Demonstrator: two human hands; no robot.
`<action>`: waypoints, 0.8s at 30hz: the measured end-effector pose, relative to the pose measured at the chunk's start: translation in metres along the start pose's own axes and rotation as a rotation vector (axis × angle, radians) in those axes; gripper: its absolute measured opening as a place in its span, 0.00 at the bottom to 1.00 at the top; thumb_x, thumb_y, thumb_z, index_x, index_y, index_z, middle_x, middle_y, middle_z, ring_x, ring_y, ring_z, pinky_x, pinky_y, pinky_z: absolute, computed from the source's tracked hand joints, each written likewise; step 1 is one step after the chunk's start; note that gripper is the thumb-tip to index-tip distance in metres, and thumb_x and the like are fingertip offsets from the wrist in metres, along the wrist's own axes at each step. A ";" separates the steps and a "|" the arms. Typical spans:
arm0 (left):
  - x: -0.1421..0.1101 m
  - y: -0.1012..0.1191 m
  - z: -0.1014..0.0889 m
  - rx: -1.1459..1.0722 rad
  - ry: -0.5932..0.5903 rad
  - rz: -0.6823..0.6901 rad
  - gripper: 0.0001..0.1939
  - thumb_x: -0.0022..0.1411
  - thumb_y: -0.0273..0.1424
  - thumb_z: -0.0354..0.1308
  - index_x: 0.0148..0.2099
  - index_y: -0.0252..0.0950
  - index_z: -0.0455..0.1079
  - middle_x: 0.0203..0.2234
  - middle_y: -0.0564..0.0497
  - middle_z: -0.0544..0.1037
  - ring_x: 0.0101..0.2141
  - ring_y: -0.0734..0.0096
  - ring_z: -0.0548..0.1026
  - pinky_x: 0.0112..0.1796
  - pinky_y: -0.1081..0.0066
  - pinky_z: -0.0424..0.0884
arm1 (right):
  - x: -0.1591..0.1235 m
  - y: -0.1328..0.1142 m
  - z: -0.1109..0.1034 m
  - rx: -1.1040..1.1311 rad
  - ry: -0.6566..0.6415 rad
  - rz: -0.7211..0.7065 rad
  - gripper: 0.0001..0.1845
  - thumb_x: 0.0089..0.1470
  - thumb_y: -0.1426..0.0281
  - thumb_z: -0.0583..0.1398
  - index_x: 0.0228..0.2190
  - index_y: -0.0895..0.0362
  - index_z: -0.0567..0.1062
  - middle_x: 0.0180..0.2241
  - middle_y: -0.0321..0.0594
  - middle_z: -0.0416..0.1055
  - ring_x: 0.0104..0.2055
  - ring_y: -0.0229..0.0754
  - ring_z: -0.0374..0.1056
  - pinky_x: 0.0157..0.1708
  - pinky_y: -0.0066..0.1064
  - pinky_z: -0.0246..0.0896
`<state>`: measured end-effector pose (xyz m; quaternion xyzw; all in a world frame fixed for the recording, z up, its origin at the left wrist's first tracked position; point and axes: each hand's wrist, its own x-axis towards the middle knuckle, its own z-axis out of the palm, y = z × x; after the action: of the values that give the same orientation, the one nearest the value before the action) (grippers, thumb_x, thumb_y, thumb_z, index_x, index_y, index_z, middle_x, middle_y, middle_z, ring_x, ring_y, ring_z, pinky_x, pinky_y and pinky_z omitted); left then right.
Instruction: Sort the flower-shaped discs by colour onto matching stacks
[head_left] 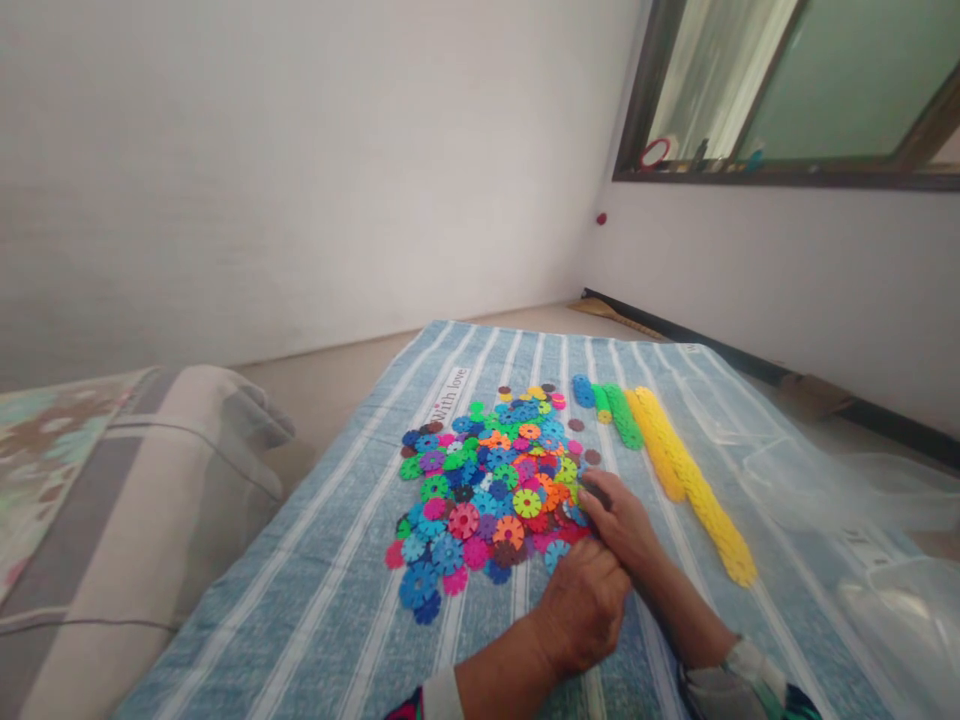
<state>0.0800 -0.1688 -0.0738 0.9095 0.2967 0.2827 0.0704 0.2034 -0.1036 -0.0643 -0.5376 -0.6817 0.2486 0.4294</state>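
Observation:
A loose pile of colourful plastic snowflake discs (499, 470) lies spread on a striped blue-and-white cloth (360, 560). At the pile's near right edge, my left hand (585, 605) is closed, knuckles up; whatever its fingers hold is hidden. Just above it and touching or overlapping it is my right hand (619, 515), its fingers curled at the rim of the pile. I cannot make out what the right fingers hold. To the right of the pile lie rows of sorted discs: a long yellow row (705, 505), a shorter yellow row (656, 440), a green row (624, 418) and a blue stack (582, 390).
Clear plastic containers (892, 590) stand along the cloth's right side. A grey-and-white striped cover (195, 480) drapes over furniture at the left. Beyond are a white wall (315, 160), a window (817, 90) and a broom (619, 315) on the floor.

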 end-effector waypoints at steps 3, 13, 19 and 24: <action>0.000 0.002 -0.001 0.012 -0.006 0.010 0.08 0.56 0.24 0.52 0.40 0.33 0.67 0.35 0.44 0.74 0.39 0.61 0.70 0.41 0.62 0.68 | -0.007 -0.002 0.001 0.097 -0.014 0.021 0.18 0.54 0.58 0.56 0.40 0.55 0.77 0.46 0.45 0.74 0.51 0.47 0.68 0.55 0.42 0.59; 0.001 0.009 -0.006 0.072 0.070 0.027 0.04 0.58 0.25 0.50 0.32 0.34 0.65 0.28 0.47 0.73 0.31 0.67 0.68 0.34 0.67 0.65 | -0.011 -0.007 -0.002 0.290 0.025 0.142 0.24 0.52 0.50 0.57 0.38 0.56 0.79 0.44 0.46 0.76 0.49 0.51 0.69 0.55 0.45 0.60; 0.005 0.014 -0.017 0.051 0.147 0.017 0.11 0.62 0.25 0.45 0.28 0.36 0.63 0.24 0.48 0.71 0.29 0.69 0.68 0.31 0.67 0.65 | -0.012 -0.007 -0.003 0.462 0.001 0.245 0.29 0.49 0.47 0.59 0.38 0.58 0.79 0.42 0.47 0.77 0.47 0.53 0.71 0.53 0.46 0.61; 0.010 0.011 -0.030 0.060 0.212 -0.041 0.13 0.65 0.25 0.43 0.30 0.35 0.66 0.25 0.47 0.72 0.31 0.68 0.70 0.35 0.66 0.67 | -0.013 -0.011 -0.002 0.586 -0.034 0.289 0.30 0.48 0.46 0.60 0.39 0.58 0.80 0.43 0.46 0.77 0.47 0.53 0.71 0.52 0.45 0.61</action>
<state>0.0759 -0.1728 -0.0411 0.8699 0.3295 0.3667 0.0170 0.2000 -0.1193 -0.0582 -0.4781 -0.5050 0.5015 0.5147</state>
